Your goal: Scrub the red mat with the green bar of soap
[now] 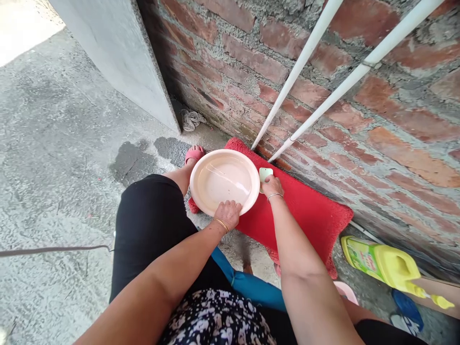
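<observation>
A round cream plastic basin (201, 200) stands on the left end of a red cloth-covered surface (305, 211). Shiny reflections inside look like clear water, with a few small dark specks. My left hand (229, 213) grips the basin's near rim, its fingers curled over the edge. To the right of the basin, my right hand (272, 187) is closed on the near part of a small pale green soap dish (266, 173), resting on or just above the red cloth. My right palm hides part of the dish.
A brick wall (244, 52) with two white pipes (330, 98) rises behind the red surface. A yellow detergent bottle (390, 263) lies at the right near blue footwear (408, 306). A grey panel (125, 62) leans at upper left; wet patches (132, 160) mark the concrete floor.
</observation>
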The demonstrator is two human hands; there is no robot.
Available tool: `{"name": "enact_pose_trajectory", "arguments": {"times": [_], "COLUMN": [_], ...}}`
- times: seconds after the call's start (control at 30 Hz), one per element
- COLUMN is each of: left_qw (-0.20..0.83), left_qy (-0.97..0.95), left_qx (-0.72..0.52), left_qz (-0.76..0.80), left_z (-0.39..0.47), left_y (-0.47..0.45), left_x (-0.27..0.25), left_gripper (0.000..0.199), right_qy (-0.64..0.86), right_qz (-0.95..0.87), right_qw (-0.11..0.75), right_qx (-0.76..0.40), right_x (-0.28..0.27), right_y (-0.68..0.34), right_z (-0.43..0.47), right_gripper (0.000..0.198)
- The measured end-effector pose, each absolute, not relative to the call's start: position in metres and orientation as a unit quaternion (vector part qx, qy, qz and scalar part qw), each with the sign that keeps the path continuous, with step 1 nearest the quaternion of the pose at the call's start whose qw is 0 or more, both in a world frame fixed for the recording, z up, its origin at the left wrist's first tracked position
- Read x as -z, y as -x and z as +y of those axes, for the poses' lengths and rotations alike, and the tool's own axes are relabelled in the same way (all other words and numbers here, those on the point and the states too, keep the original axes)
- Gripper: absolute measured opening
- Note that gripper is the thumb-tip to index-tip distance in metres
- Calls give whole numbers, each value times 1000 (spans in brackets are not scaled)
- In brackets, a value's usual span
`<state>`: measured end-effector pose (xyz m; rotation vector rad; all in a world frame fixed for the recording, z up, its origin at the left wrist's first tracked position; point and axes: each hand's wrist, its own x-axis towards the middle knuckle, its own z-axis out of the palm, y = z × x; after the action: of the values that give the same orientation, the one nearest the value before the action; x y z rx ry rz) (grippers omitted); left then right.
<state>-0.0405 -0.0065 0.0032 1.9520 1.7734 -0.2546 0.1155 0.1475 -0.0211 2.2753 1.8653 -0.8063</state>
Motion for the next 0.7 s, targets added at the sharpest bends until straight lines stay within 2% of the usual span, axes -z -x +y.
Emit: {"name": "enact_pose_trajectory", "arguments": {"times": [0.23, 0.4, 0.53, 0.7], "left_qw": [248, 235, 242, 235], "left_qy": [-708, -715, -708, -712], "left_qx": [90, 84, 101, 108], "left_qz": [655, 653, 655, 653], "left_z": [-7, -7, -6, -6], "left_y": [41, 42, 41, 40], "left_x": [-5, -7, -8, -6], "left_gripper": [30, 31, 33, 33], "right_qy": [-828, -881, -887, -823], "right_qz": [505, 405, 405, 513], "right_qw": [96, 104, 77, 21], "right_qx": [225, 219, 208, 242], "right_x": [15, 5, 1, 3], "right_y": [-247, -322, -300, -198], "right_z": [113, 75, 84, 132], "right_gripper": [56, 51, 55, 53]}}
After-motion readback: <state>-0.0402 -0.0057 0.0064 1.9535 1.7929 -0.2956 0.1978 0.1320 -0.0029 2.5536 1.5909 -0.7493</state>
